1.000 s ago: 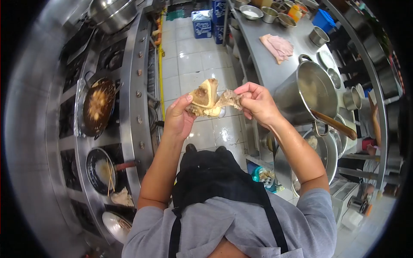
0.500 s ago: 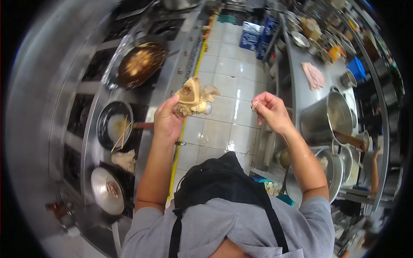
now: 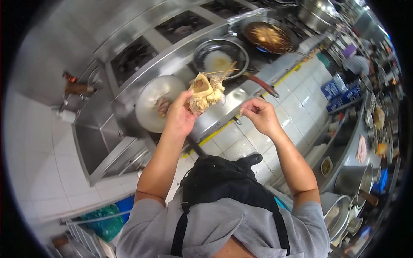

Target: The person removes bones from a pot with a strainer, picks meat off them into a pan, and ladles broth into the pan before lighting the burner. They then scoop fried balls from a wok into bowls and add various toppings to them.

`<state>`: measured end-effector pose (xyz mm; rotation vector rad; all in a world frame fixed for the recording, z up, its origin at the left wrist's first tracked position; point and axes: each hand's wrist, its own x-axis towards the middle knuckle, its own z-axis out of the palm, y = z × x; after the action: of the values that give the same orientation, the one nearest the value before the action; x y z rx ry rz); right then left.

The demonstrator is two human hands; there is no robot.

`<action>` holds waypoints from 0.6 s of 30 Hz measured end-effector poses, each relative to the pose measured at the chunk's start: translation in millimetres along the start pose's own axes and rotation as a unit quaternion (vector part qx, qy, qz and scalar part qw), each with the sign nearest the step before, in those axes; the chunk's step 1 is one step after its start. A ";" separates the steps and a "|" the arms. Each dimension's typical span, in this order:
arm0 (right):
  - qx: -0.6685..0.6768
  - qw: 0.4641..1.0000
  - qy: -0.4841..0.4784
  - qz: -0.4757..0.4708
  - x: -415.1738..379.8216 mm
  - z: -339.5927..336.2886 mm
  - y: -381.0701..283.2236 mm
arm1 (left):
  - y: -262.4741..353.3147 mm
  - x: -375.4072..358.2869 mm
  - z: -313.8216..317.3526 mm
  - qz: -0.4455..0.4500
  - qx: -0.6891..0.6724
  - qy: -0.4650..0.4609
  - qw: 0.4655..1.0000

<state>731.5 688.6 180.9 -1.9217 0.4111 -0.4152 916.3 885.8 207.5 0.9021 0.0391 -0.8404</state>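
Note:
My left hand is closed around a large cooked marrow bone with pale meat and gristle clinging to it. Its cut face, with a dark hollow, points up. Behind and left of the bone is a pale wok holding a few meat pieces. Over the edge of the range, my right hand pinches a small scrap of meat between thumb and fingers, apart from the bone. The scrap is mostly hidden by the fingertips.
Farther along the range stand a dark wok with wooden sticks across it and a wok of oil with frying food. A sink lies left. On the right, a counter carries large pots. A person is at far right.
My view has swung left toward the range and sink. The bone, still in my left hand, is now near the pale wok. My right hand keeps its pinch and has come nearer the bone.

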 end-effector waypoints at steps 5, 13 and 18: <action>0.016 0.999 -0.031 -0.035 50.1 106.0 -21.3 | 49.9 -38.5 -76.2 0.005 -0.065 0.045 0.997; -0.008 0.986 -0.119 -0.118 128.0 225.0 -27.3 | 84.8 -79.5 -170.0 0.071 -0.105 0.099 0.987; -0.075 0.978 -0.164 -0.107 140.6 268.8 -5.1 | 94.4 -104.0 -204.8 0.094 -0.113 0.107 0.983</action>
<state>981.2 841.7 101.5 -2.1445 0.0183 -0.2020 968.9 1126.6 177.7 0.7644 0.2300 -0.5482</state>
